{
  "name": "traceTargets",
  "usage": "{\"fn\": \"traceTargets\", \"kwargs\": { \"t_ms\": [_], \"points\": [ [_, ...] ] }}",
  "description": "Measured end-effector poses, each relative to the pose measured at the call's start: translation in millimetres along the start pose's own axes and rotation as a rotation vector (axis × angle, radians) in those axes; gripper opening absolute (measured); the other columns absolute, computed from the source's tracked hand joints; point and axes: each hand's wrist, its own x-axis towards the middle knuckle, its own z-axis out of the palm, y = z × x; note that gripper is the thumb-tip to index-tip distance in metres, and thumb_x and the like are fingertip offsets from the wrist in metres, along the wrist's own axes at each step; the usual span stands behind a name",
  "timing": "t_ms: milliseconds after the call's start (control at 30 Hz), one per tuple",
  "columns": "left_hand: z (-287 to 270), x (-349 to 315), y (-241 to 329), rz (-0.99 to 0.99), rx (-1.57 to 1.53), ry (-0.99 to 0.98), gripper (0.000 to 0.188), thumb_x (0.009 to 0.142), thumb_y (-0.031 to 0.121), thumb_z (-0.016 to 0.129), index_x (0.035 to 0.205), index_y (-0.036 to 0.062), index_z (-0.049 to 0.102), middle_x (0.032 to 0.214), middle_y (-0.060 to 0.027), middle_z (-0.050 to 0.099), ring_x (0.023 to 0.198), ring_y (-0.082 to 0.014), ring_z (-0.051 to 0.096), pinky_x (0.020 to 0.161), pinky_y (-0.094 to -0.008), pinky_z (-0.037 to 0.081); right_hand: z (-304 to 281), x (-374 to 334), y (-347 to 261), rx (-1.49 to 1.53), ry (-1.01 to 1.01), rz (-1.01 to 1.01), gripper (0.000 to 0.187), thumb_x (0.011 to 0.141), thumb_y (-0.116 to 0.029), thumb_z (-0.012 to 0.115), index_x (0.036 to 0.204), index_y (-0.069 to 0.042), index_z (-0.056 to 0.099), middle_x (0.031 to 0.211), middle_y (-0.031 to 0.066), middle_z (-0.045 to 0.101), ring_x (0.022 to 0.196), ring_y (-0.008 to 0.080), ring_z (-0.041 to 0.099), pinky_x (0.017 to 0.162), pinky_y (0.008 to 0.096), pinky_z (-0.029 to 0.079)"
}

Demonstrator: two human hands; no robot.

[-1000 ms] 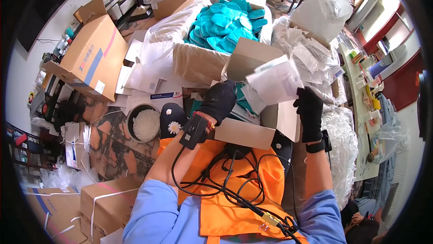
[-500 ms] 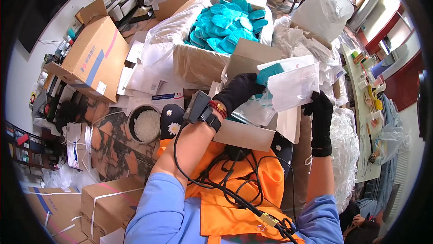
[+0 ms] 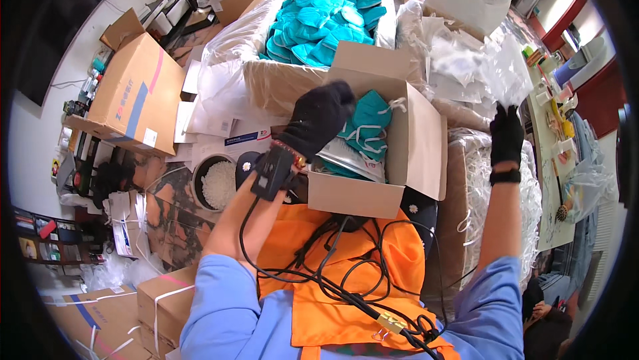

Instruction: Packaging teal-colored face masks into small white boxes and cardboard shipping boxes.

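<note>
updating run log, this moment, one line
left black-gloved hand: by open brown cardboard box | right black-gloved hand: at clear plastic bag | inside: white-strapped teal masks

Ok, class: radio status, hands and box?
Left hand at open box, grip unclear. Right hand by clear plastic. Teal masks in box. Left hand hides box's left edge.

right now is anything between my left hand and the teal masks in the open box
Nothing visible: the left hand is at the left side of the open box, with teal masks uncovered to its right. The hand hides part of that side, so an edge there cannot be ruled out.
</note>
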Motion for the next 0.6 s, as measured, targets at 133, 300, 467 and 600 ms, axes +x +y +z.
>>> {"fn": "traceTargets", "kwargs": {
  "t_ms": [133,300,467,600],
  "points": [
    [-3,-20,10,0.232,0.361,-0.569,0.036,0.065,0.022,0.073,0.093,0.0014,0.066,0.091,-0.0174,0.066,0.086,-0.0360,0.064,0.079,-0.0436,0.050,-1,77,54,-0.804,-0.118,-0.194,0.033,0.088,-0.030,0.060,0.115,-0.012,0.061,0.112,0.0206,0.061,0.100,0.0380,0.059,0.081,0.0410,0.050],
    [55,-25,-37,0.258,0.813,-0.604,0.026,0.059,0.021,0.071,0.079,0.0045,0.067,0.077,-0.0143,0.064,0.072,-0.0361,0.064,0.071,-0.0450,0.049,26,91,60,-0.554,-0.196,-0.431,0.041,0.093,-0.016,0.052,0.132,-0.005,0.045,0.120,0.0186,0.060,0.106,0.0271,0.059,0.089,0.0350,0.048],
    [55,-8,-52,0.296,0.734,-0.341,0.013,0.070,0.019,0.068,0.079,0.0105,0.067,0.075,-0.0148,0.065,0.073,-0.0314,0.066,0.066,-0.0442,0.050,50,38,24,0.865,-0.320,0.509,0.036,0.092,-0.016,0.054,0.126,-0.002,0.052,0.104,0.0158,0.067,0.087,0.0192,0.064,0.066,0.0251,0.049],
    [5,11,2,0.240,0.534,-0.299,0.018,0.069,0.018,0.069,0.083,0.0082,0.065,0.076,-0.0114,0.066,0.078,-0.0295,0.067,0.069,-0.0402,0.052,65,-21,-53,0.330,-0.621,0.150,0.030,0.087,-0.023,0.064,0.114,-0.009,0.062,0.097,0.0075,0.067,0.087,0.0176,0.063,0.072,0.0275,0.048]
  ]
}}
